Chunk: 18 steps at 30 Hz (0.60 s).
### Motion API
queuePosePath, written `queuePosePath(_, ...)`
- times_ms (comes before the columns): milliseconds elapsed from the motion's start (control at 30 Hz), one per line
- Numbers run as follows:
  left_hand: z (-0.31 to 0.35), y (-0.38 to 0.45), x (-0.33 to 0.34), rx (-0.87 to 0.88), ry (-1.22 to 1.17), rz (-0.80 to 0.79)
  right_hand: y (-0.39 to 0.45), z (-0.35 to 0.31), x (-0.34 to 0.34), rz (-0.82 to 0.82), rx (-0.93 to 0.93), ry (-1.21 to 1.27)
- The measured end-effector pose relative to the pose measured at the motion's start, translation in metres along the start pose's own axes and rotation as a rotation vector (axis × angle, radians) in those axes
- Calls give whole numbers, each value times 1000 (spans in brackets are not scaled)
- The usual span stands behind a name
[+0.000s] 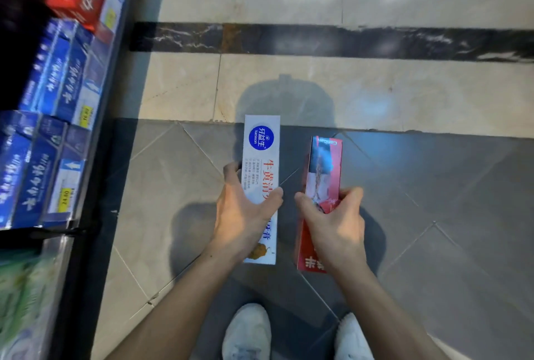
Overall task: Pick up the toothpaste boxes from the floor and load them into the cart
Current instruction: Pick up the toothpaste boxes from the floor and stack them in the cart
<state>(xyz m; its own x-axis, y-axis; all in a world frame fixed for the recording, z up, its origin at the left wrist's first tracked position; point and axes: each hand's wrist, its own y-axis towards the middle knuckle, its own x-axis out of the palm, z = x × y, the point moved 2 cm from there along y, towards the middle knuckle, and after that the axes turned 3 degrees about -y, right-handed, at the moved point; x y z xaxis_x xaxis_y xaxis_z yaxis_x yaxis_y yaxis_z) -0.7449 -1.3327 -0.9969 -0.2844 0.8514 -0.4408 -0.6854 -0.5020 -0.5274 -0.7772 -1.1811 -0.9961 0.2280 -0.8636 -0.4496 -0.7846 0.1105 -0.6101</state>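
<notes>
Fingers (231,169) of the left hand (242,215) curl round the white toothpaste box (261,154), thumb across its face; the right hand (335,224) pinches the red toothpaste box (325,169) the same way. Both boxes are held lengthwise, seemingly just above the floor (433,200), side by side near the grey tiles' far edge. A firm grip at mid-length should keep each level while rising. No cart is in view. Shelves (57,128) of boxed toothpaste run along the left; white shoes (248,330) stand below.
</notes>
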Motion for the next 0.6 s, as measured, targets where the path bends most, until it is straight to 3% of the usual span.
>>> queuePosePath(33, 43, -17, -14, 37, -36, -21, -19, -38, -34, -20, -21, 13)
queuePosePath(100, 68, -38, -22, 54, -75, -35, -35, -56, -49, -54, -51, 1)
queuePosePath(133, 124, -61, -41, 108, -113, -48, -58, -104, -93, -31, -112, 26)
queuePosePath(200, 149, -83, -55, 89, -163, -65, -74, -124, -114, -48, -123, 7)
queuePosePath(233, 214, -109, -80, 146, -183, -78, -105, -182, -164, -29, -163, 13)
queuePosePath(300, 242, -136, -91, 142, -234, -81, -122, -205, -181, -65, -177, 42)
queuePosePath(333, 310, -181, -121, 185, -223, -103, -172, -261, -235, -36, -215, 73)
queuePosePath(433, 381, -229, -150, 242, -269, -97, -220, -318, -278, -114, -238, 132)
queuePosePath(600, 517, -339, -204, 350, -315, -92, -330, -413, -377, -62, -330, 240)
